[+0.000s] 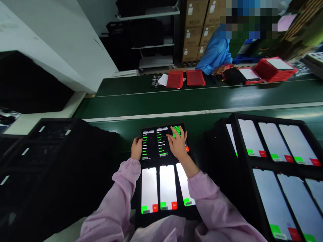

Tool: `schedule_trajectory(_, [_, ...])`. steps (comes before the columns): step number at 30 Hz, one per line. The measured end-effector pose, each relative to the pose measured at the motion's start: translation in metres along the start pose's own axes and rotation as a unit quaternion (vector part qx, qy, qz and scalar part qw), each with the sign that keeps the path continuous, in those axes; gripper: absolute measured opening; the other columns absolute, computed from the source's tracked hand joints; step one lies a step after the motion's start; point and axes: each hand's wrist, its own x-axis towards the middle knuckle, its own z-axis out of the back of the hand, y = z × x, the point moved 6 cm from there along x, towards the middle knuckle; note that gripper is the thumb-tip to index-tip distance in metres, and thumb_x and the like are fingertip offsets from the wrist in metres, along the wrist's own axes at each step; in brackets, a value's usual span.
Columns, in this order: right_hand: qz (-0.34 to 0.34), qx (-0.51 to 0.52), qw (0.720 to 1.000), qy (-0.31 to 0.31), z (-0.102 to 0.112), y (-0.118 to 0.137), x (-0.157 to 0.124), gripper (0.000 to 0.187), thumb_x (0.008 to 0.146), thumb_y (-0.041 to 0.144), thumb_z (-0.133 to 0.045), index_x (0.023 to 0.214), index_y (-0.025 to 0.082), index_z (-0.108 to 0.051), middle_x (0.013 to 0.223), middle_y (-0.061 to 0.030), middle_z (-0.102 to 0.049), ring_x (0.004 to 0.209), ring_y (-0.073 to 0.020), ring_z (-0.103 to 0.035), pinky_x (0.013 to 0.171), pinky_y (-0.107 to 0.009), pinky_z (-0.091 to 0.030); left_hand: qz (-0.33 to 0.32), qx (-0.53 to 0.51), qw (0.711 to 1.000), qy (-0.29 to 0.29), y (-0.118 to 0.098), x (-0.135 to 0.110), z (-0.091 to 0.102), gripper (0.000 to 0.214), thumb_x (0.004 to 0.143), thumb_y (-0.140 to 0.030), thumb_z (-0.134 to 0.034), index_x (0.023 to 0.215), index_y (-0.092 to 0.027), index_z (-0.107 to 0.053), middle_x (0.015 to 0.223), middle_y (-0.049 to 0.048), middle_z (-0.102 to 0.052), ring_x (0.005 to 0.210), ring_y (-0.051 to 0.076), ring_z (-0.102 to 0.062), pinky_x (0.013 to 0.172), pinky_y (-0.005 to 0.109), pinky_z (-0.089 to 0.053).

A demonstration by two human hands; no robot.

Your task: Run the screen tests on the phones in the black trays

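Pink-sleeved arms frame a shallow black plastic tray holding six phones: near row of three white-lit phones, far row of three dark-screened phones with green text. Left hand curls over the tray's far-left edge. Right hand, fingers spread, lies flat on the far-right phones. Black trays of white-screened phones crowd the right edge; green conveyor belt beyond has open room.
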Motion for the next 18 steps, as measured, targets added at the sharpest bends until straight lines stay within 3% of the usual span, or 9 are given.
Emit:
schedule_trajectory(9, [0.000, 0.032, 0.999, -0.023, 0.006, -0.009, -0.003, 0.036, 0.107, 0.030, -0.045, 0.113, 0.030, -0.081, 0.151, -0.0058, -0.062, 0.155, -0.0359, -0.034, 0.125, -0.074, -0.020, 0.023, -0.014, 1.000, 0.001, -0.001, 0.000, 0.000, 0.028, 0.076, -0.031, -0.069, 0.102, -0.022, -0.067, 0.091, 0.0034, -0.075, 0.092, 0.023, -0.072, 0.092, 0.039, -0.056])
schedule_trajectory(14, [0.106, 0.040, 0.993, 0.043, 0.007, 0.013, -0.017, 0.034, 0.104, 0.030, -0.054, 0.087, 0.027, -0.084, 0.151, -0.0044, -0.063, 0.155, -0.0362, -0.035, 0.125, -0.068, -0.031, 0.025, -0.025, 0.999, 0.008, -0.004, -0.005, 0.001, 0.029, 0.081, -0.034, -0.065, 0.106, -0.020, -0.069, 0.093, 0.0047, -0.075, 0.093, 0.024, -0.072, 0.094, 0.041, -0.057])
schedule_trajectory(18, [0.149, 0.032, 0.985, 0.077, 0.004, 0.027, -0.033, 0.025, 0.100, 0.027, -0.061, 0.092, 0.027, -0.085, 0.158, -0.0033, -0.057, 0.158, -0.0378, -0.031, 0.125, -0.067, -0.033, 0.021, -0.024, 0.999, 0.008, 0.000, -0.019, 0.010, 0.032, 0.086, -0.034, -0.061, 0.113, -0.022, -0.071, 0.112, 0.0069, -0.076, 0.113, 0.025, -0.070, 0.105, 0.039, -0.053])
